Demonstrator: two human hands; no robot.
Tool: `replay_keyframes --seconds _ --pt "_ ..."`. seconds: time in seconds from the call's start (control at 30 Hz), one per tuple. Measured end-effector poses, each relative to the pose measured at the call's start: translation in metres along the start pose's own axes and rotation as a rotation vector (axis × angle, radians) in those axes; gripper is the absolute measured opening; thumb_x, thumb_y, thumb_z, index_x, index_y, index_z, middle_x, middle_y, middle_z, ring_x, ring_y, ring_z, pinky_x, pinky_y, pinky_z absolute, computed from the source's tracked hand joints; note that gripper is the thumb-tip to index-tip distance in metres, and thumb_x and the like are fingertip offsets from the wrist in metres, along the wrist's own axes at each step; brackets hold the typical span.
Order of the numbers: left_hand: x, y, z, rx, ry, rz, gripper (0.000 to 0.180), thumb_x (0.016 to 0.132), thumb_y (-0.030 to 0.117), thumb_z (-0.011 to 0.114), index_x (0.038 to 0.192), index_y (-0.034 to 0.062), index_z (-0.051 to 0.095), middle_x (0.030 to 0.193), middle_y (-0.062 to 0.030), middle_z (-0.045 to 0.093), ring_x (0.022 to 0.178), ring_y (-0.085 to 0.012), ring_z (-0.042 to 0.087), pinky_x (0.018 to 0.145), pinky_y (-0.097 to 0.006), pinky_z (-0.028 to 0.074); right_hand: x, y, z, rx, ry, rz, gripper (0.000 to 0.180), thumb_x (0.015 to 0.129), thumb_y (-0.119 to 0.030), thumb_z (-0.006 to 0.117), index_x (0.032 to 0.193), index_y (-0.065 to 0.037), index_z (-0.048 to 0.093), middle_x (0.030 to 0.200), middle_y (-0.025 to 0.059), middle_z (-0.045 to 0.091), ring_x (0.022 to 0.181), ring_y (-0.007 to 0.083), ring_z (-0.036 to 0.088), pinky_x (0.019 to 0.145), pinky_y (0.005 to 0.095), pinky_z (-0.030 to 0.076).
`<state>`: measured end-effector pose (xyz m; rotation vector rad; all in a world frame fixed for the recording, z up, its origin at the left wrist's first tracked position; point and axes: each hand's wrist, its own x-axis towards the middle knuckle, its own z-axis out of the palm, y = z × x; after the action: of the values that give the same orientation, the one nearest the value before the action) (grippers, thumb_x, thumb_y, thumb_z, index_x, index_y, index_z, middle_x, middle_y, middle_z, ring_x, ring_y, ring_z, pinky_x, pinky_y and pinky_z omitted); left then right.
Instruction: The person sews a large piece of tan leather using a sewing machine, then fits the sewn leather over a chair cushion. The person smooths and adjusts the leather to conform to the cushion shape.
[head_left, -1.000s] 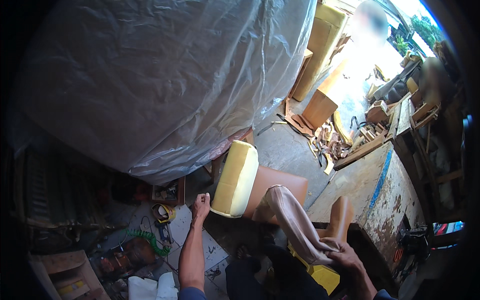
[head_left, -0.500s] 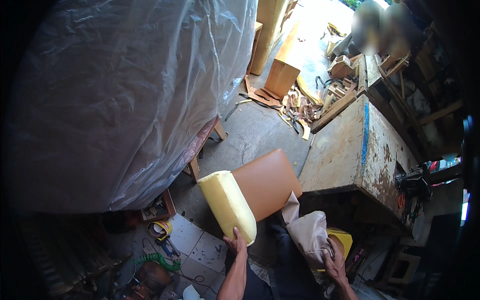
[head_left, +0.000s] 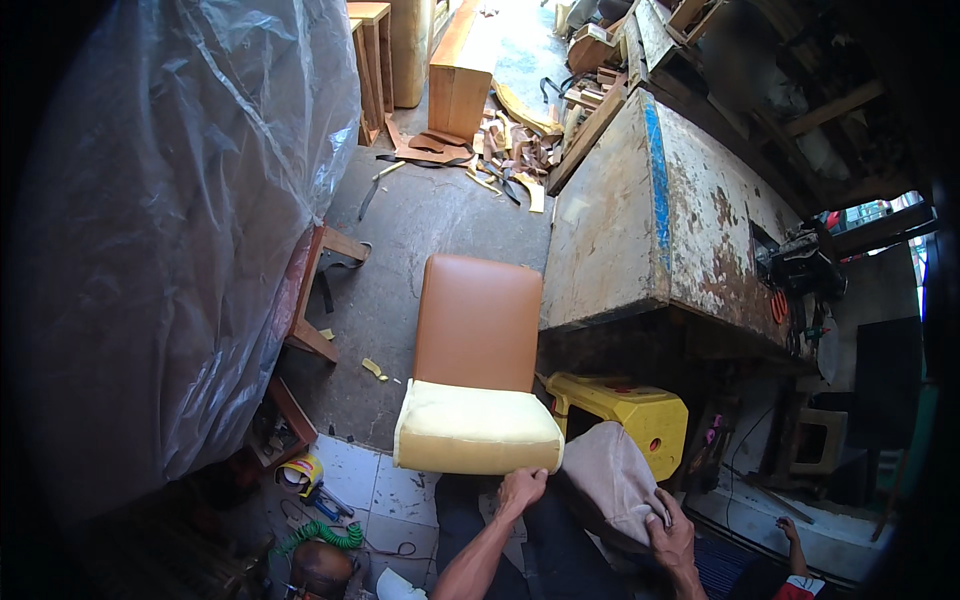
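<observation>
A brown cushion panel stands in front of me, with a pale yellow foam pad across its near end. My left hand is closed at the foam's near right corner, its fingers curled against the edge. In my right hand is a greyish-beige fabric cover, bunched and hanging over my lap. Thumb and fingers pinch its near edge. The cover's folds lie beside the foam, close to its right end.
A yellow plastic stool stands right of the foam, beneath a worn workbench. Plastic sheeting covers something large at left. Foam and leather scraps litter the floor ahead. Another person's hand shows at lower right.
The cushion and foam have swung from slanted to nearly straight ahead of me. My left hand has moved right along with the foam corner. The cover's loose flap has dropped off the brown panel.
</observation>
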<state>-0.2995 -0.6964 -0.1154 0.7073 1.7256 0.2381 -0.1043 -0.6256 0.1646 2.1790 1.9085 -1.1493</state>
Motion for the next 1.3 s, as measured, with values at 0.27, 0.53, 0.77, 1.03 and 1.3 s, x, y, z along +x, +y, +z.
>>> replay_keyframes --seconds 0.27,0.53,0.77,1.03,1.3 --pt "0.028 -0.074 -0.163 0.242 0.856 -0.142 0.062 0.102 0.048 0.065 0.153 0.0141 0.057 0.136 -0.0232 0.059 0.121 -0.0436 0.065 0.103 -0.053 0.052 0.116 0.095 0.117 0.046 -0.399 0.231 0.063 0.094 -0.027 0.069 0.155 -0.010 0.059 0.128 0.0246 0.075 0.108 0.0317 0.075 0.101 0.0402 0.055" --pt "-0.019 -0.144 -0.076 -0.027 0.836 -0.262 0.065 0.105 0.054 0.058 0.158 0.0168 0.051 0.133 -0.0245 0.062 0.121 -0.0461 0.065 0.101 -0.055 0.053 0.152 0.103 0.219 0.361 -0.510 0.225 0.081 0.088 -0.012 0.069 0.166 -0.018 0.046 0.148 0.0225 0.065 0.133 0.0315 0.063 0.110 0.0365 0.049" --pt "-0.013 -0.115 -0.056 -0.229 0.847 -0.505 0.064 0.106 0.050 0.057 0.157 0.0127 0.051 0.135 -0.0274 0.061 0.127 -0.0461 0.061 0.107 -0.056 0.049 0.213 0.060 0.147 0.235 -0.546 -0.102 0.067 0.094 -0.009 0.064 0.160 -0.008 0.053 0.151 0.0190 0.063 0.138 0.0285 0.060 0.119 0.0347 0.044" --pt "-0.049 0.021 -0.127 -0.007 0.647 0.307 0.067 0.096 0.026 0.073 0.154 -0.0006 0.051 0.154 -0.0254 0.052 0.145 -0.0485 0.045 0.123 -0.054 0.036 0.181 -0.050 -0.029 0.351 -0.790 -0.544 0.056 0.107 -0.026 0.065 0.160 -0.013 0.054 0.135 0.0168 0.071 0.124 0.0257 0.067 0.108 0.0352 0.050" --pt "-0.075 0.222 -0.205 0.374 0.074 1.074 0.119 0.080 0.021 0.086 0.175 0.0214 0.015 0.179 -0.0118 0.023 0.166 -0.0451 0.003 0.136 -0.057 0.008 0.147 -0.145 -0.142 0.132 -1.279 -1.081 0.053 0.102 -0.014 0.075 0.154 -0.011 0.062 0.092 0.0111 0.080 0.072 0.0222 0.078 0.066 0.0327 0.056"
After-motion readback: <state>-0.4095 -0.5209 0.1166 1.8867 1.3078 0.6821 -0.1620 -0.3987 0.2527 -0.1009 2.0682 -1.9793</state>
